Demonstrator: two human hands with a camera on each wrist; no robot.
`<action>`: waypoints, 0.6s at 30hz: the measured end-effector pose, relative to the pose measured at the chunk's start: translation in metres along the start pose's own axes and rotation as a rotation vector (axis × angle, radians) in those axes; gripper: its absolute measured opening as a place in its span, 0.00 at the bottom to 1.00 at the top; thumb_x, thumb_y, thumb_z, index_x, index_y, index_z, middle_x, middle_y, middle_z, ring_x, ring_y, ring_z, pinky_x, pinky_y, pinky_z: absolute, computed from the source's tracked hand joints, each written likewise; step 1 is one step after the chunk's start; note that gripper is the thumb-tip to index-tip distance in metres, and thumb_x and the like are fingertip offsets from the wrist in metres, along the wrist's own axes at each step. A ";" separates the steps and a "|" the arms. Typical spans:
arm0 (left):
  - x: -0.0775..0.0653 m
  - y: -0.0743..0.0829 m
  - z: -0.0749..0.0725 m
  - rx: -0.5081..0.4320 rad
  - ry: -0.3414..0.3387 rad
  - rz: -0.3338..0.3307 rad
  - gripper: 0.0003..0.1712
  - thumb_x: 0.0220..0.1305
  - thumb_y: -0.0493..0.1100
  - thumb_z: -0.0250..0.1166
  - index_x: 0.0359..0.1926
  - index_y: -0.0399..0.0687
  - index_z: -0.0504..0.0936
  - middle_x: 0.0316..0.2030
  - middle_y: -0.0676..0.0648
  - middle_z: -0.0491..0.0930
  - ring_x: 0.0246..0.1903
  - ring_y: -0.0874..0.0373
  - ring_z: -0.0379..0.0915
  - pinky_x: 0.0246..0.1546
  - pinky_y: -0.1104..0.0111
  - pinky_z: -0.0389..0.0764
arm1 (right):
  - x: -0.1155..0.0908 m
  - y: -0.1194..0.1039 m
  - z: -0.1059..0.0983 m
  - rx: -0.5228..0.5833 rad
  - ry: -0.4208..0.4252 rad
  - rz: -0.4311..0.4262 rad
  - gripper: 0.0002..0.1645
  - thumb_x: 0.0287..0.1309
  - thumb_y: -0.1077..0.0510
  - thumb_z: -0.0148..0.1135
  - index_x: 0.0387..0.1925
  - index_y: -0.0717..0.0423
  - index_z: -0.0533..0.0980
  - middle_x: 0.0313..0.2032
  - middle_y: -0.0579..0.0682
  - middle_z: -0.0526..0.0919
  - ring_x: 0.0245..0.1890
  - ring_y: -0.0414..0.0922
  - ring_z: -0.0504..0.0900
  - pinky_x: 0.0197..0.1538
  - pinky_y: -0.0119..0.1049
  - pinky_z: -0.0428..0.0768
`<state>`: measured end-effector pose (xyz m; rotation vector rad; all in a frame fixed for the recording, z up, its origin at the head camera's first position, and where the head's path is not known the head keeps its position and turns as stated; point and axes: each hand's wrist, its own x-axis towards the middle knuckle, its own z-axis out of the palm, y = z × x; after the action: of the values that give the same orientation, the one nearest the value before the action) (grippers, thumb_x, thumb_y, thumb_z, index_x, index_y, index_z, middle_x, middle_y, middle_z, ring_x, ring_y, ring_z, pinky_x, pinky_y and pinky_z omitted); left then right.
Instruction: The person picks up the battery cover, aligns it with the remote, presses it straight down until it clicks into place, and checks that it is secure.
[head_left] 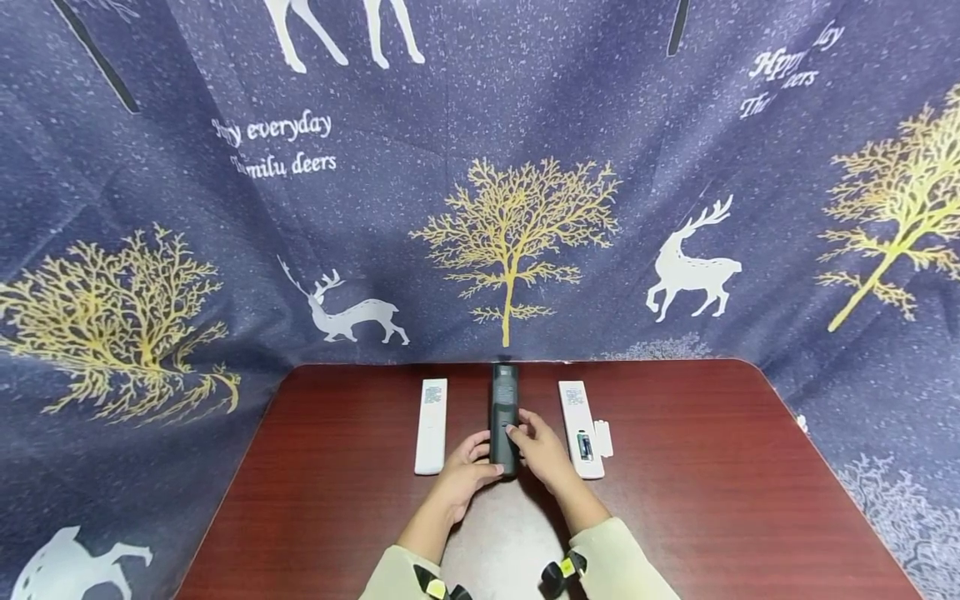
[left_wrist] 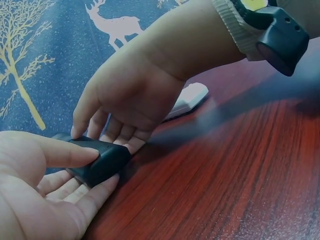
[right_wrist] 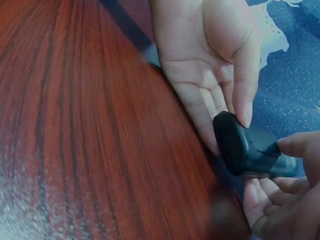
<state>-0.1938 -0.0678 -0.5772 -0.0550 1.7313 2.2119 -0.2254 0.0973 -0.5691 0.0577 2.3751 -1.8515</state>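
Observation:
A black remote control (head_left: 506,385) lies back side up, its long axis pointing away from me. My left hand (head_left: 461,482) grips its near end from the left, the thumb on top and fingers around the side and below. From the right, my right hand (head_left: 546,455) holds it, with the thumb pressing on the back near the edge of its battery cover (head_left: 504,454). That cover sits on the remote. In the right wrist view, the remote's rounded near end (right_wrist: 231,142) shows between both hands.
A white remote (head_left: 431,427) lies to the left. Another white remote (head_left: 574,404) lies to the right, its battery compartment (head_left: 585,445) uncovered, with its loose white cover (head_left: 603,438) beside it. The reddish-brown table (head_left: 705,483) meets a blue patterned cloth (head_left: 517,108) at the back.

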 end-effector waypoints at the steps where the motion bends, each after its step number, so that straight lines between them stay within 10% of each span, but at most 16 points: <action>1: 0.000 0.000 0.000 0.001 0.000 -0.001 0.42 0.56 0.25 0.64 0.73 0.33 0.61 0.61 0.31 0.74 0.48 0.55 0.80 0.49 0.69 0.82 | 0.000 0.000 0.000 0.006 -0.004 0.003 0.34 0.69 0.51 0.60 0.70 0.63 0.66 0.56 0.66 0.80 0.39 0.49 0.83 0.38 0.39 0.84; 18: -0.002 -0.001 0.002 0.030 -0.003 -0.002 0.45 0.54 0.29 0.64 0.74 0.37 0.60 0.57 0.33 0.79 0.47 0.58 0.81 0.52 0.70 0.80 | 0.000 0.001 -0.002 0.081 -0.015 0.050 0.28 0.68 0.51 0.62 0.62 0.63 0.73 0.50 0.61 0.83 0.36 0.45 0.82 0.39 0.37 0.83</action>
<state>-0.1913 -0.0663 -0.5770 -0.0466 1.7619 2.1829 -0.2256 0.0993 -0.5701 0.1103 2.2672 -1.9176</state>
